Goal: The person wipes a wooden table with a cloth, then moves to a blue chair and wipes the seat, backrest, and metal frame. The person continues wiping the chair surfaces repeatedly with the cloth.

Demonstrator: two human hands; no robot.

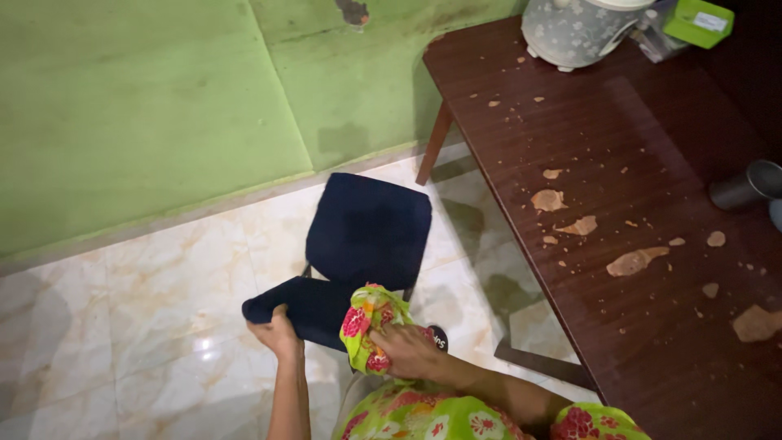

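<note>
The left hand point(277, 332) grips the padded back of a dark blue fabric chair point(366, 232), fingers curled over its rounded top edge. The right hand point(407, 350) bunches a soft floral cloth point(366, 322), green with pink blooms, against that same backrest. Beside them, the dark wooden surface point(652, 244) is littered with pale, flaky crumbs point(635, 261). Glossy marble floor point(147, 326) below.

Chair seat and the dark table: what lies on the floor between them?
In the head view, only bare marble floor separates the chair seat from the table; one table leg stands there.
</note>
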